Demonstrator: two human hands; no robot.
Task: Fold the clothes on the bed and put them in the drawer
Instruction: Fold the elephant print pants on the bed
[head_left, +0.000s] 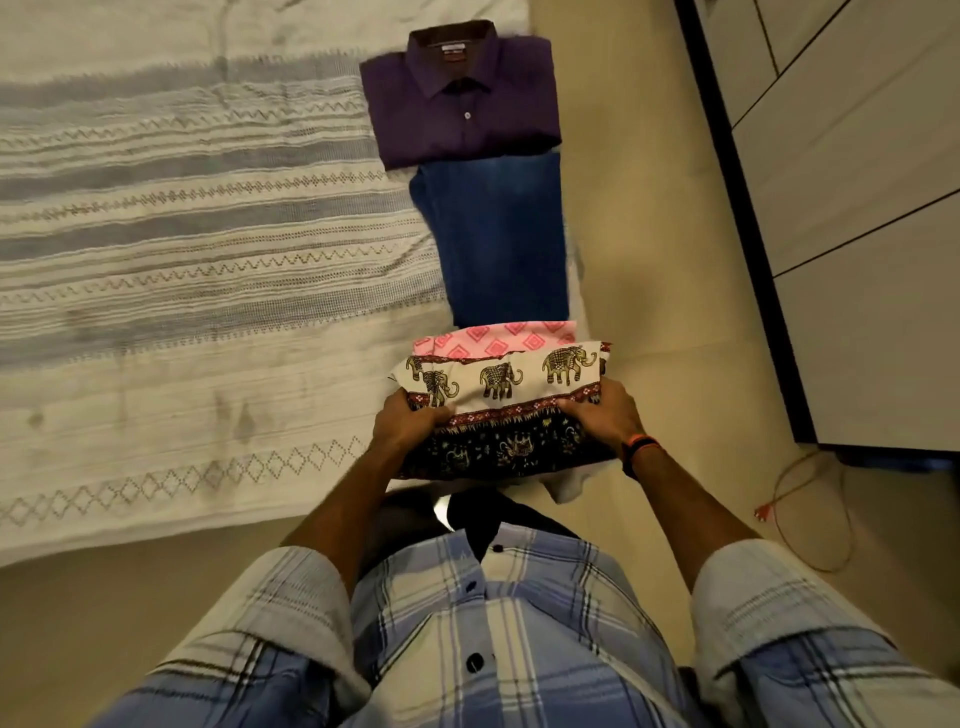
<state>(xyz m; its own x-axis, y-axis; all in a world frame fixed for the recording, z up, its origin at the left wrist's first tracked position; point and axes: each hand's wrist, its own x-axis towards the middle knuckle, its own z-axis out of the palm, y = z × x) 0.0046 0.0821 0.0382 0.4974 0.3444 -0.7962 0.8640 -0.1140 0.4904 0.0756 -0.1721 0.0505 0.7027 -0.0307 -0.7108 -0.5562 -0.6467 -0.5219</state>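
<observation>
Along the right edge of the bed, three folded garments lie in a row on a pale woven bedspread with grey bands and stitched zigzag and diamond lines. Farthest is a purple collared shirt, a neat rectangle with small buttons; just below it, touching, lies a long slab of blue denim jeans. Nearest, both hands hold a folded elephant-print cloth, cream above, dark below, with a red patterned band between. A pink diamond-print garment shows just behind it. The left hand and right hand grip its sides, fingers curled round the fabric. An orange wristband circles the right wrist. White cabinet panels stand at right.
</observation>
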